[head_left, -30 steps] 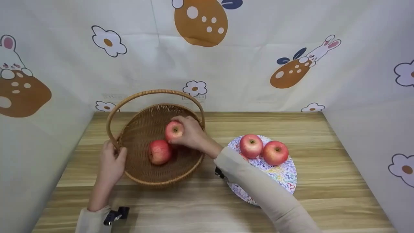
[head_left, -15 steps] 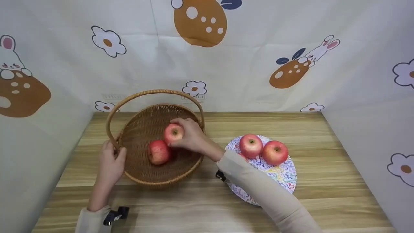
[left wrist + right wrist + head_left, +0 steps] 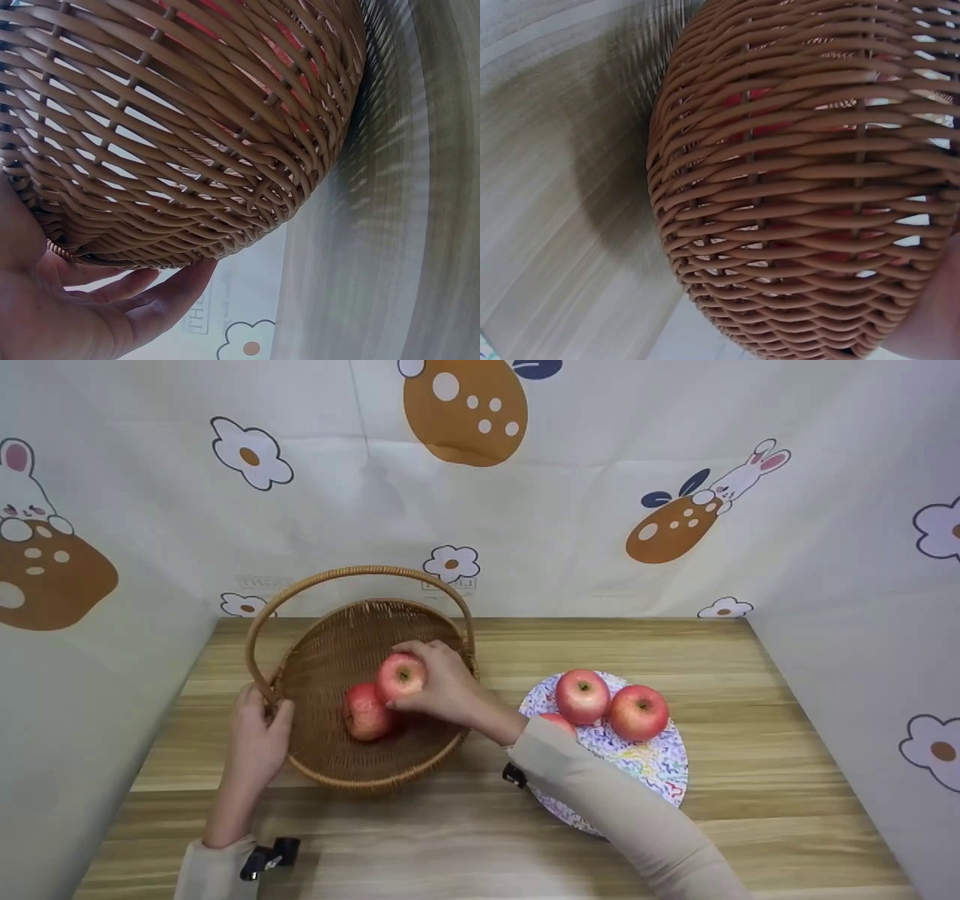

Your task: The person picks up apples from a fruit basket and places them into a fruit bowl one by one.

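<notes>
A brown wicker basket (image 3: pixel 322 660) with a tall arched handle stands on the left of the table. My left hand (image 3: pixel 259 739) grips its left rim near the foot of the handle; in the left wrist view its fingers (image 3: pixel 176 296) lie against the woven wall. Inside the basket, my right hand (image 3: pixel 446 686) holds a red apple (image 3: pixel 397 675) with its stem side up. Another apple (image 3: pixel 367 716) lies in the basket just left of and below the held one, overlapped by it. In the right wrist view the woven wall (image 3: pixel 802 172) hides most of the hand.
To the right, a round plate (image 3: pixel 652 772) with a colourful squiggle pattern bears two whole apples (image 3: pixel 583 696) and a third apple (image 3: pixel 559 724), partly hidden by my right sleeve (image 3: pixel 600 787). A printed cloth (image 3: pixel 555 525) walls the table at back and sides.
My right hand has moved slightly down and left with the apple, which now overlaps the other apple more. More of the third apple on the plate shows. My left hand stays on the rim.
</notes>
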`<state>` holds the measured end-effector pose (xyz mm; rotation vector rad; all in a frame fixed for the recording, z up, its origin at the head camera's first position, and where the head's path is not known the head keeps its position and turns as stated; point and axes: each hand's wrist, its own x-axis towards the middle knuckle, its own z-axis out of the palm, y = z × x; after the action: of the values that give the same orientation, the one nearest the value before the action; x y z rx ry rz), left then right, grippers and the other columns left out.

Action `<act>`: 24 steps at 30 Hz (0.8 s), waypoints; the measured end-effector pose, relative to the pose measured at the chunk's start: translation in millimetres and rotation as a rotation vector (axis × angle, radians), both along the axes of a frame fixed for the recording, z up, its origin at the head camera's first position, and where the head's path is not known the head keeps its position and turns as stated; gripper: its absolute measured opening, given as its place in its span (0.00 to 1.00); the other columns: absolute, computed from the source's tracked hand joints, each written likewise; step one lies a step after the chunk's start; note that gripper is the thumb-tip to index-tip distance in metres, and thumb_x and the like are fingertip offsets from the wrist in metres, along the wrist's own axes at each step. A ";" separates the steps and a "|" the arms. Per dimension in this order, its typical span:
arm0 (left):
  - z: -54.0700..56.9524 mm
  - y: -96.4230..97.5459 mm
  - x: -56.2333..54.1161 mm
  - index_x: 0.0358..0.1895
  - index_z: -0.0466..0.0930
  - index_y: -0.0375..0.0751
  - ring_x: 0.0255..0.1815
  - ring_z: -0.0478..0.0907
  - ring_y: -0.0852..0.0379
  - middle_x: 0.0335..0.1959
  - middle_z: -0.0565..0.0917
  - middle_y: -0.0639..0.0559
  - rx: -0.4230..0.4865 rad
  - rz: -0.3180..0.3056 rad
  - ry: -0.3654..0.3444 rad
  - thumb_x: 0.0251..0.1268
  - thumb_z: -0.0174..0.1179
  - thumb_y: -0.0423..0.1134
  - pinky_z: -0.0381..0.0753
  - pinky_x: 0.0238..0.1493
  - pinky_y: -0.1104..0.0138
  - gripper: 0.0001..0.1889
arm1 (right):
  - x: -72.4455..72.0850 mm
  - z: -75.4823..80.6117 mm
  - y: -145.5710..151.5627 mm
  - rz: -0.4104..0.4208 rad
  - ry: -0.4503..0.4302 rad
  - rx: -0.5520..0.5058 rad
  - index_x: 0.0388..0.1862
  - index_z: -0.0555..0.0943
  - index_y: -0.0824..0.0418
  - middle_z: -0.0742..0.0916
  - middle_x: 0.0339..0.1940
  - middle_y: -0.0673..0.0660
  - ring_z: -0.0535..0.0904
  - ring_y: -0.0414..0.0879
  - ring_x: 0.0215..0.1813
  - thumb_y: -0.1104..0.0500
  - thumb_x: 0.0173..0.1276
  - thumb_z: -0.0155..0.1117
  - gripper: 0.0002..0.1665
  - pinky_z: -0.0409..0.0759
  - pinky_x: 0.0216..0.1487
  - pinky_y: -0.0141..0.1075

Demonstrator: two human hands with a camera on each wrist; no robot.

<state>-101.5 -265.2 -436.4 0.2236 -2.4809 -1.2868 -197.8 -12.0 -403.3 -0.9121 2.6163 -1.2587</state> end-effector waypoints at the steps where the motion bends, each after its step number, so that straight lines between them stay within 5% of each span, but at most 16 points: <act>1: 0.1 0.0 -0.2 0.73 0.65 0.16 0.55 0.73 0.39 0.65 0.72 0.24 0.004 0.000 -0.002 0.76 0.48 0.28 0.69 0.48 0.73 0.27 | 1.3 0.5 0.1 0.001 -0.003 0.000 0.69 0.79 0.64 0.85 0.59 0.62 0.78 0.53 0.60 0.57 0.54 0.85 0.43 0.80 0.60 0.41; 14: 1.9 -1.5 -1.1 0.75 0.63 0.18 0.61 0.72 0.38 0.68 0.70 0.26 0.016 0.010 -0.063 0.78 0.46 0.30 0.72 0.55 0.68 0.27 | 12.7 4.4 1.8 -0.012 -0.044 0.007 0.70 0.79 0.60 0.83 0.59 0.62 0.80 0.51 0.57 0.57 0.54 0.86 0.44 0.82 0.57 0.40; 20: 1.5 -1.8 -1.3 0.75 0.61 0.17 0.63 0.71 0.36 0.69 0.69 0.24 0.021 0.008 -0.066 0.78 0.45 0.30 0.74 0.62 0.48 0.28 | 17.4 5.4 4.2 -0.016 -0.058 -0.012 0.70 0.79 0.60 0.83 0.59 0.61 0.80 0.50 0.56 0.57 0.53 0.85 0.44 0.83 0.55 0.39; 24: 1.4 -1.6 -1.5 0.76 0.61 0.17 0.63 0.71 0.36 0.69 0.69 0.24 0.025 0.010 -0.069 0.78 0.45 0.30 0.74 0.62 0.46 0.28 | 19.4 5.2 6.5 -0.019 -0.055 -0.025 0.70 0.79 0.60 0.83 0.59 0.61 0.80 0.51 0.56 0.57 0.53 0.86 0.44 0.83 0.56 0.40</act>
<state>-103.0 -266.8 -435.0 0.2916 -2.5190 -1.3277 -178.4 -5.5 -398.1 -0.8461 2.5791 -1.3042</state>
